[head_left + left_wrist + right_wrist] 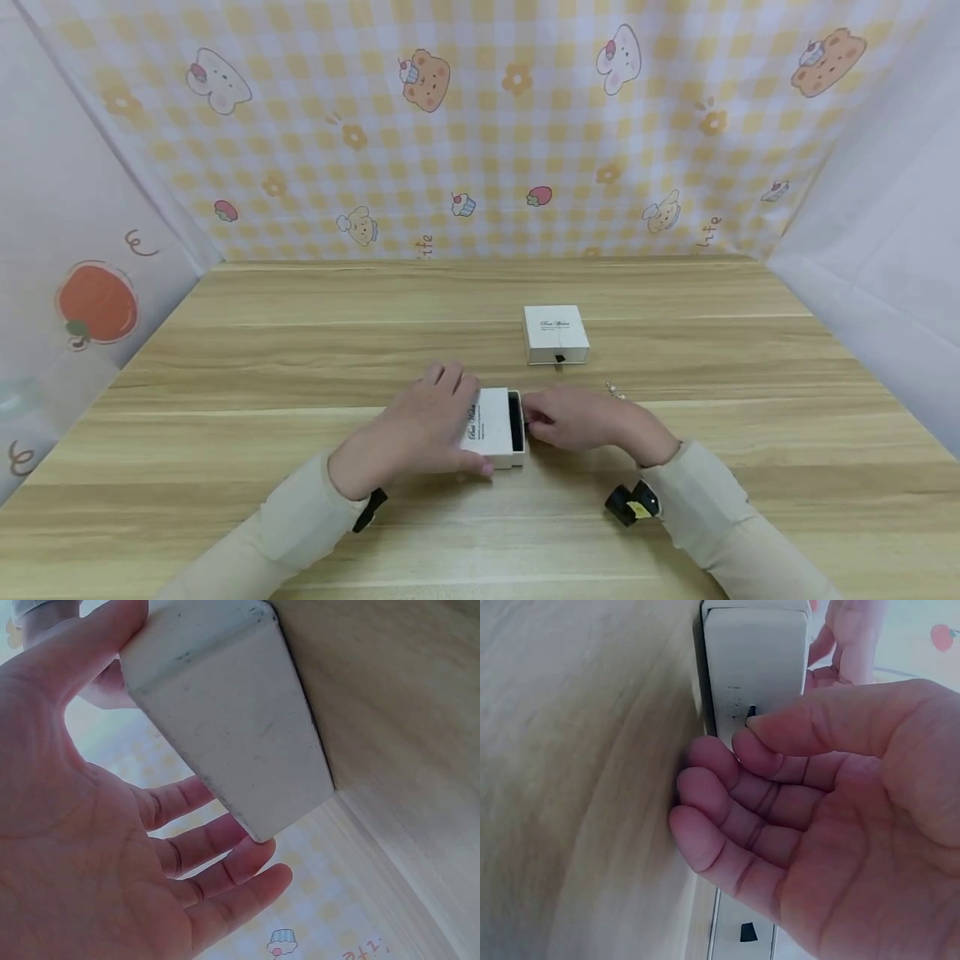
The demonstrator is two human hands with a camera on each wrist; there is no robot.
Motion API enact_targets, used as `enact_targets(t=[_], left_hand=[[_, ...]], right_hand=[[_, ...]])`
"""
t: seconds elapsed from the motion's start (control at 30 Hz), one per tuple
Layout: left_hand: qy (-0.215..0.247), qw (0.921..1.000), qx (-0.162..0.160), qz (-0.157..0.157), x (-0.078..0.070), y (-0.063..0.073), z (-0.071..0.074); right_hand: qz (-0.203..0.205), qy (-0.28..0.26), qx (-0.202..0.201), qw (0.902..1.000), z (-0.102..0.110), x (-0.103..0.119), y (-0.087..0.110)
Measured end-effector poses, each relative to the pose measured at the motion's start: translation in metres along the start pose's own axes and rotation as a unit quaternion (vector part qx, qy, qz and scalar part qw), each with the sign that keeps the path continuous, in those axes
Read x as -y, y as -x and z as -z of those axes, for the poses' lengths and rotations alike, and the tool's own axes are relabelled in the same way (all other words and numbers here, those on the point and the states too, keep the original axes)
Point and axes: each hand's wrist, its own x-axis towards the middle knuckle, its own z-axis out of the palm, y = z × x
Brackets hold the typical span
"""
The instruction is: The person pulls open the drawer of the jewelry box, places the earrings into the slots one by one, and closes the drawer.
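- Left grip [420, 425] clasps a white box [493, 417] on the tabletop [300, 350].
- Its drawer [518, 458] sticks partly out.
- A second box [555, 329] sits farther back.
- Right grip [573, 417] pinches the drawer's black tab [751, 712].
- A small trinket [612, 389] lies just beyond.

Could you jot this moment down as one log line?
left grip: holds white gift-box sleeve; right grip: pinches black pull tab; drawer: partly out; second white gift box: farther back; silvery trinket: on wooden table

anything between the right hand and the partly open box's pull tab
Nothing visible: the right hand pinches the black pull tab directly. The closed white box stands farther back, out of the way.
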Motion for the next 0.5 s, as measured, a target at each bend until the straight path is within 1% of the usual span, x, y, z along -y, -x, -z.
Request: enact_targets(t=[0.23,0.5], left_hand=[[-0.001,1.0,0.006,0.005,0.0,0.0006,0.0015],[-0.003,1.0,0.006,0.006,-0.0009,0.0018,0.0031]], right_hand=[[-0.019,-0.001,0.013,0.9997,0.0024,-0.0008,0.0018],[-0.018,-0.008,0.024,0.9995,0.0069,-0.0032,0.0055]])
